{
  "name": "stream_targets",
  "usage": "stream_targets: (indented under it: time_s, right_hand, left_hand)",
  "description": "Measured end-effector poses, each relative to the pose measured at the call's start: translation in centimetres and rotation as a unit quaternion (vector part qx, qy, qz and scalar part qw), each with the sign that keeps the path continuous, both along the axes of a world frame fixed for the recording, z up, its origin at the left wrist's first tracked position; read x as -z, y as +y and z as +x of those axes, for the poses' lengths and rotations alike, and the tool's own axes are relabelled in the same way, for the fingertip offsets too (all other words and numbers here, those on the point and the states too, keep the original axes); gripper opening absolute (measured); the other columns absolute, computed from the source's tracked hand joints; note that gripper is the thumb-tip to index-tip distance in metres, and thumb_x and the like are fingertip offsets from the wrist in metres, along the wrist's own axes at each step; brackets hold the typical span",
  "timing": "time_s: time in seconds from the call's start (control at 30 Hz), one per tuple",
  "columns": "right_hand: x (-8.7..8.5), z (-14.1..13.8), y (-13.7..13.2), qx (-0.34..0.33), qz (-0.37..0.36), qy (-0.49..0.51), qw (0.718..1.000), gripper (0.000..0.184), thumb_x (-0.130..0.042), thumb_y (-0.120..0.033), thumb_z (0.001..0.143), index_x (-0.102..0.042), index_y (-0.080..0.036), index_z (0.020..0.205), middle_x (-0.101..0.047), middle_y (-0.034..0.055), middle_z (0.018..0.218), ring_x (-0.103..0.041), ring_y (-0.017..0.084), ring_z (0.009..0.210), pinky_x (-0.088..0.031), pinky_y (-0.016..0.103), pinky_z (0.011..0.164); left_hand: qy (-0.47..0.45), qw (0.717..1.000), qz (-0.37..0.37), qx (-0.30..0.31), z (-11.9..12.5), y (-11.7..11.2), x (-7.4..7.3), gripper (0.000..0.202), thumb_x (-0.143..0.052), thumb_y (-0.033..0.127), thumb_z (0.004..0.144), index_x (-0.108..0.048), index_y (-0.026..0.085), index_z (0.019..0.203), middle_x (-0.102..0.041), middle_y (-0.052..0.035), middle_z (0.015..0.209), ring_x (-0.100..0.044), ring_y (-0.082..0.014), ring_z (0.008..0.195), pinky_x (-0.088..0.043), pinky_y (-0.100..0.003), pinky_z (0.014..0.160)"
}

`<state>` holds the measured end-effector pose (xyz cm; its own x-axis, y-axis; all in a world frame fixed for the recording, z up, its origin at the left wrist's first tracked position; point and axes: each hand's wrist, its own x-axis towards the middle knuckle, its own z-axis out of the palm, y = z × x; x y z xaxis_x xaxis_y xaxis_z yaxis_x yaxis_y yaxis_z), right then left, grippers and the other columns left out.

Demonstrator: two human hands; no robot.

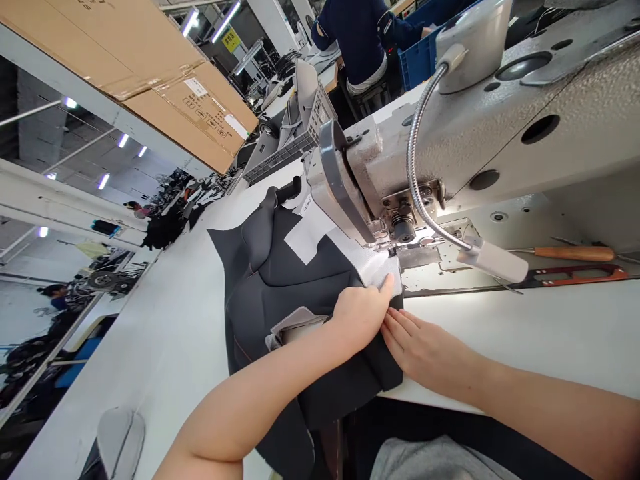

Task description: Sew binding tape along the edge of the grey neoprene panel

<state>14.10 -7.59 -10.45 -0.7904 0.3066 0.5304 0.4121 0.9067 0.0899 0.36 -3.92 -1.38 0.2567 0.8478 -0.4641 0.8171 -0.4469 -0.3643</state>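
Observation:
A black padded fabric cover (pixel 285 300) with stitched seams lies under the sewing machine (pixel 350 180). Pale grey fabric (pixel 379 270) covers its edge at the lit needle area. My left hand (pixel 363 310) has its fingers curled on the cover's edge, one finger pressed on the pale fabric just before the needle area. Beside it, my right hand (pixel 425 347) rests with fingers stretched flat against the black fabric's right edge. A white patch with a small label (pixel 306 205) lies on the cover farther back. The needle itself is hard to make out.
A lamp (pixel 500 260) on a bent metal neck reaches low over the machine bed. Right of it lie a wooden-handled tool (pixel 573 253) and orange-handled thread snips (pixel 580 275). A grey crate (pixel 285 157) and cardboard boxes (pixel 200 110) stand behind; a person (pixel 357 43) sits beyond.

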Motion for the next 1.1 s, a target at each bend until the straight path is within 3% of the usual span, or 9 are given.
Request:
stream_targets:
  time_s: [0.17,0.33,0.47,0.53,0.63,0.73,0.87,1.0,1.1]
  right_hand:
    - [0.5,0.2,1.3,0.018,0.006,0.002,1.000,0.041,-0.050,-0.012,0.079,-0.062,0.005,0.115,-0.062,0.0246,0.117,-0.060,0.033,0.109,-0.051,0.043,0.093]
    - [1.4,0.1,2.3,0.045,-0.007,-0.001,0.999,0.046,-0.047,-0.012,0.080,-0.058,0.006,0.120,-0.058,0.0254,0.125,-0.054,0.034,0.116,-0.047,0.045,0.098]
    - [1.2,0.2,2.5,0.045,-0.036,0.007,0.998,0.046,-0.046,-0.012,0.082,-0.055,0.006,0.123,-0.057,0.0258,0.126,-0.052,0.034,0.119,-0.044,0.048,0.101]
    - [0.5,0.2,2.5,0.027,-0.066,0.015,0.997,0.048,-0.049,-0.015,0.084,-0.052,0.004,0.127,-0.056,0.0249,0.127,-0.052,0.034,0.120,-0.041,0.049,0.103]
    - [-0.8,-0.2,2.5,-0.020,-0.134,0.013,0.991,0.064,-0.061,-0.029,0.084,-0.043,-0.001,0.138,-0.049,0.0238,0.136,-0.046,0.034,0.127,-0.038,0.048,0.107]
    - [-1.5,-0.9,2.3,-0.023,-0.198,-0.001,0.980,0.078,-0.069,-0.038,0.080,-0.037,-0.007,0.143,-0.038,0.0269,0.143,-0.041,0.037,0.130,-0.039,0.052,0.104]
    - [-1.1,-1.5,1.6,-0.028,-0.234,-0.024,0.971,0.065,-0.069,-0.032,0.080,-0.048,-0.012,0.138,-0.036,0.0282,0.144,-0.039,0.040,0.131,-0.043,0.053,0.100]
    - [-0.5,-1.2,0.6,-0.116,-0.145,-0.029,0.982,0.042,-0.058,-0.021,0.086,-0.059,-0.011,0.126,-0.051,0.0226,0.135,-0.046,0.030,0.128,-0.039,0.043,0.106]
    - [-0.5,-1.2,0.0,-0.101,-0.073,-0.011,0.992,0.037,-0.053,-0.016,0.087,-0.061,-0.012,0.123,-0.056,0.0194,0.130,-0.053,0.026,0.121,-0.039,0.041,0.106]
  left_hand:
    - [-0.013,0.999,0.029,-0.013,0.1,1.2,0.7,0.058,-0.048,0.016,0.091,-0.030,0.019,0.146,-0.066,-0.0047,0.082,-0.067,-0.0217,0.072,-0.046,-0.027,0.053]
    - [-0.031,0.995,0.094,0.018,0.2,2.5,2.2,0.051,-0.046,0.017,0.093,-0.037,0.019,0.143,-0.063,-0.0071,0.084,-0.065,-0.0207,0.076,-0.046,-0.027,0.058]
    - [-0.112,0.980,0.154,0.049,-1.1,2.0,1.8,0.038,-0.048,0.024,0.093,-0.051,0.021,0.131,-0.062,-0.0097,0.099,-0.060,-0.0238,0.094,-0.049,-0.033,0.074]
    - [-0.199,0.963,0.183,0.019,-3.0,0.8,0.9,0.045,-0.051,0.035,0.092,-0.047,0.021,0.134,-0.056,-0.0125,0.119,-0.054,-0.0269,0.110,-0.048,-0.040,0.089]
    - [-0.325,0.924,0.178,-0.100,-6.7,-1.9,0.3,0.061,-0.043,0.042,0.095,-0.024,0.015,0.146,-0.045,-0.0174,0.136,-0.046,-0.0271,0.125,-0.043,-0.043,0.100]
    - [-0.370,0.898,0.130,-0.200,-9.2,-5.6,1.5,0.063,-0.040,0.040,0.096,-0.015,0.014,0.148,-0.044,-0.0192,0.140,-0.047,-0.0260,0.128,-0.046,-0.042,0.099]
    - [-0.403,0.876,0.085,-0.250,-8.1,-10.7,3.6,0.047,-0.038,0.024,0.096,-0.026,0.015,0.140,-0.060,-0.0146,0.125,-0.062,-0.0202,0.111,-0.053,-0.033,0.089]
    - [-0.309,0.927,0.014,-0.213,-6.4,-12.1,2.3,0.038,-0.038,0.017,0.093,-0.039,0.013,0.131,-0.070,-0.0070,0.085,-0.069,-0.0206,0.073,-0.055,-0.029,0.064]
    - [-0.219,0.959,0.156,-0.086,-6.2,-9.3,0.2,0.037,-0.049,0.023,0.091,-0.047,0.010,0.125,-0.067,-0.0153,0.107,-0.066,-0.0280,0.096,-0.056,-0.039,0.079]
